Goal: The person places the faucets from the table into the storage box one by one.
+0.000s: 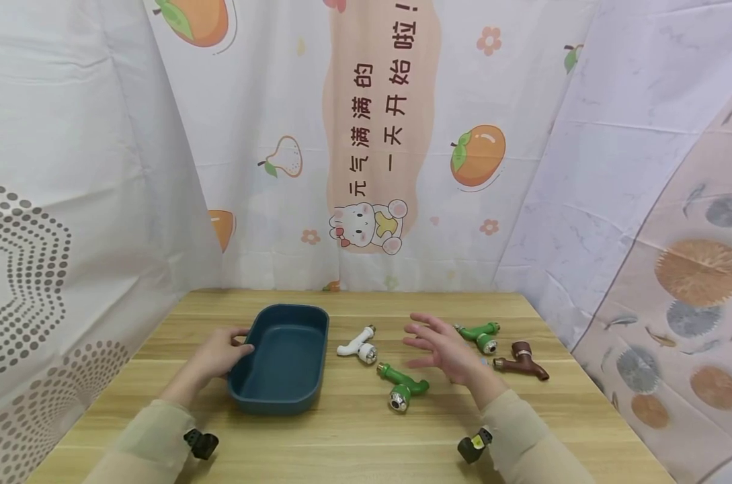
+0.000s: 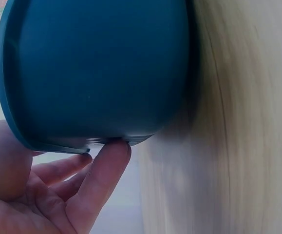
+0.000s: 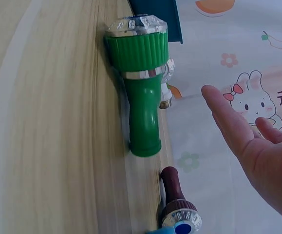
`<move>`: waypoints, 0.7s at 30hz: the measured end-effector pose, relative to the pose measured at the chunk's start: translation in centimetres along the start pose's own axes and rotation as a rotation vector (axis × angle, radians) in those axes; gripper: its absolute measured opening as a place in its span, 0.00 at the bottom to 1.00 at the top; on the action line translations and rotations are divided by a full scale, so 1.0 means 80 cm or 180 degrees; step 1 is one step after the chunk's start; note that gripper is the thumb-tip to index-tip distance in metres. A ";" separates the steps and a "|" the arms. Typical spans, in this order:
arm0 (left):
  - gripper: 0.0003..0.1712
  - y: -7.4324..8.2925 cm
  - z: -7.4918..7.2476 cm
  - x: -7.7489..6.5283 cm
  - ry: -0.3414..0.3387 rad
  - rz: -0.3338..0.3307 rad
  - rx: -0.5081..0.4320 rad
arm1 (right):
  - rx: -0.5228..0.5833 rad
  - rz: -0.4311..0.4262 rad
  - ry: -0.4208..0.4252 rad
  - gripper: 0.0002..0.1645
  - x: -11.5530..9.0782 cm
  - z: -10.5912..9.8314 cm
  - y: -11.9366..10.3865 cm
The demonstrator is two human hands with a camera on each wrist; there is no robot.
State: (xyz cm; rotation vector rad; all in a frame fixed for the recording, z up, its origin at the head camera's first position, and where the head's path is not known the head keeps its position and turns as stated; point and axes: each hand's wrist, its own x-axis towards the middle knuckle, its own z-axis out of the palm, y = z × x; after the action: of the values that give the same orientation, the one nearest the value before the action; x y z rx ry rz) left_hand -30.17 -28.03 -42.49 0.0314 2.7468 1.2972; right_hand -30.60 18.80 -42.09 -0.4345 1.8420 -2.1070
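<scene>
My left hand (image 1: 219, 352) grips the left side of a dark teal rectangular tub (image 1: 279, 407), thumb over the rim and fingers against the outer wall. In the left wrist view the fingers (image 2: 104, 178) press that wall. My right hand (image 1: 447, 351) is held over the table, fingers spread and holding nothing. Nearest to it lies a green faucet (image 1: 407, 383) with a silver-capped knob. A white faucet (image 1: 359, 346) lies between that one and the tub. In the right wrist view, a dark red-brown faucet (image 3: 172, 187) with a blue-centred knob lies beyond the green one.
Right of my right hand lie another green faucet (image 1: 479, 334) and a brown faucet (image 1: 521, 363). A small light-blue bit shows beside my right wrist. The wood-grain table (image 1: 341, 444) meets a patterned curtain (image 1: 366, 269) behind and cloth walls at both sides.
</scene>
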 end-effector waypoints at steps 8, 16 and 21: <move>0.30 0.004 0.012 0.000 0.0001 0.0040 -0.0077 | -0.0073 0.0020 0.0007 0.41 -0.009 -0.016 -0.005; 0.29 0.012 0.021 -0.004 -0.0014 0.0102 -0.0138 | 0.0011 0.0025 0.0109 0.42 -0.014 -0.029 -0.003; 0.28 0.017 0.026 -0.007 -0.0020 0.0092 -0.0185 | -0.0001 0.0022 0.0156 0.43 -0.017 -0.036 -0.002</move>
State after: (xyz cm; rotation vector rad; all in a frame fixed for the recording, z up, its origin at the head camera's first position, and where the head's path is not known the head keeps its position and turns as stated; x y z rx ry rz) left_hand -29.45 -25.62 -42.72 0.0709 2.7117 1.3811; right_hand -30.57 22.01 -42.33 -0.3795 1.8677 -2.1311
